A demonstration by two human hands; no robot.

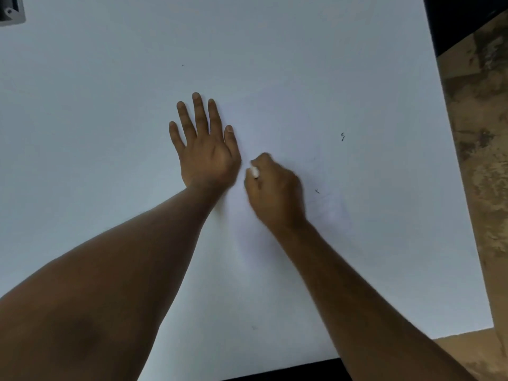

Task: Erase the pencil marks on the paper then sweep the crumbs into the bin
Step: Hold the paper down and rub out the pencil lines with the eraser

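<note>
1. White and small, the stubby eraser sits pinched in the right hand, only its rounded end showing between thumb and curled fingers; its long axis seems to run from upper left to lower right, though most of it is hidden in the grip.
2. That hand rests on the pale white sheet of paper, whose edges barely stand out from the white counter beneath it.
3. Just beside it, the left hand lies flat on the surface, its fingers straight, spread apart and pointing away from the person, with the thumb near the eraser.
4. Two short dark pencil marks remain to the right of the right hand: one squiggle farther up, one small tick close to the wrist.
5. A tiny dark speck lies on the counter beyond the left hand.
6. A grey object sits at the far left corner, cut off by the frame.
7. Mottled brown floor runs along the counter's right edge.
</note>
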